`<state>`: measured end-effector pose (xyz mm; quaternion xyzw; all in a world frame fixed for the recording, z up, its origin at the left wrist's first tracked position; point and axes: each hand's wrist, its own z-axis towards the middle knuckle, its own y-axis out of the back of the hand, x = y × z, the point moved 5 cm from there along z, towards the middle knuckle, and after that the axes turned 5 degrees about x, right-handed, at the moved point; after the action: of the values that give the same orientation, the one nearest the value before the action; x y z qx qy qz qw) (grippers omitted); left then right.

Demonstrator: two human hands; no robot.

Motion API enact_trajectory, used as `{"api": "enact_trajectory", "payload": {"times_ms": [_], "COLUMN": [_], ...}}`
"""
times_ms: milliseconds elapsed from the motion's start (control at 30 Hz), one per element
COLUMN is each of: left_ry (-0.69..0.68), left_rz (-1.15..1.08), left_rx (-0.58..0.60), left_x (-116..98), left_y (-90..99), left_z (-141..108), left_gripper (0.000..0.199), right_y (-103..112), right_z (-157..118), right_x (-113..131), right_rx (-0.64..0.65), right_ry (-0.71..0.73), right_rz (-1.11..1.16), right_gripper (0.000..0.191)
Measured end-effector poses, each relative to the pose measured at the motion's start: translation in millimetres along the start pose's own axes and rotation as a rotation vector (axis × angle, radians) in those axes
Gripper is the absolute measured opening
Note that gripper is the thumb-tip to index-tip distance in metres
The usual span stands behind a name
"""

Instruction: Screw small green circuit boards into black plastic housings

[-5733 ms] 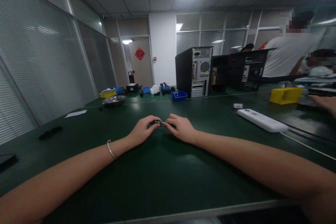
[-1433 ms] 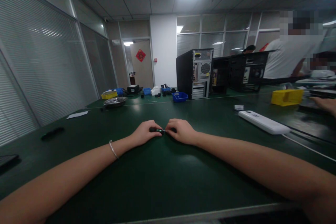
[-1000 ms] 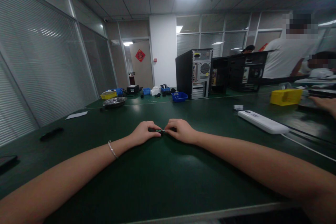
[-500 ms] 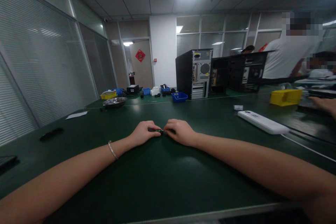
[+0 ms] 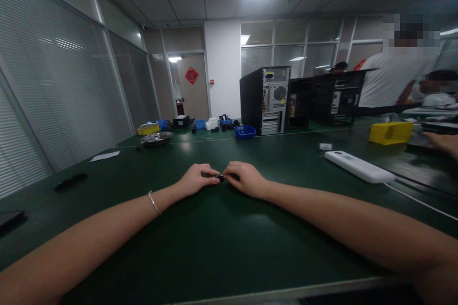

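Just above the green table (image 5: 222,248), both hands meet at a small dark part (image 5: 220,178) whose kind is too small to make out. My left hand (image 5: 198,180) pinches it between thumb and fingertips. From the other side my right hand (image 5: 246,178) is closed, its fingertips at the part's right end; whether it grips the part or some tiny piece beside it is hidden. A silvery bracelet (image 5: 155,202) circles the left wrist.
A white power bank-like device (image 5: 358,167) with a cable lies to the right, near a yellow bin (image 5: 390,132). Computer cases (image 5: 265,100), a blue bin (image 5: 245,132) and a metal bowl (image 5: 156,138) stand farther back. A co-worker's hand (image 5: 443,144) shows at the right edge.
Both hands stay in nearly the same place. The small dark part has turned or shifted slightly between the fingertips.
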<state>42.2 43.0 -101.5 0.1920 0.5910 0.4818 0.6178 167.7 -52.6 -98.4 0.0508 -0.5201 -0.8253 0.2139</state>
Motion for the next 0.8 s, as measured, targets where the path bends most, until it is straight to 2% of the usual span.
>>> {"api": "enact_trajectory", "payload": {"times_ms": [200,400,600,733,800], "left_ry": [-0.019,-0.104,-0.105,-0.071,-0.03], "left_rz": [0.054,0.024,0.022,-0.047,-0.057], "left_rx": [-0.007,0.06,0.098,0.06,0.012], "left_x": [0,-2,-8,-7,-4], "left_y": [-3.3,-8.6,-8.7,-9.1,-9.2], "left_z": [1,3,1,0,0], "left_gripper": [0.027,0.028,0.031,0.044,0.043], "right_y": [0,1,3,4,3], "right_z": [-1,-2,-2,-2,-2], "right_x": [-2,-7,-13,-12,-11], "right_rx": [0.021,0.013,0.005,0.0,0.013], "right_ry": [-0.035,-0.098,-0.172,-0.155,-0.139], "right_rz": [-0.058,-0.064,-0.04,-0.03,-0.027], "right_gripper": [0.016,0.016,0.016,0.016,0.015]}}
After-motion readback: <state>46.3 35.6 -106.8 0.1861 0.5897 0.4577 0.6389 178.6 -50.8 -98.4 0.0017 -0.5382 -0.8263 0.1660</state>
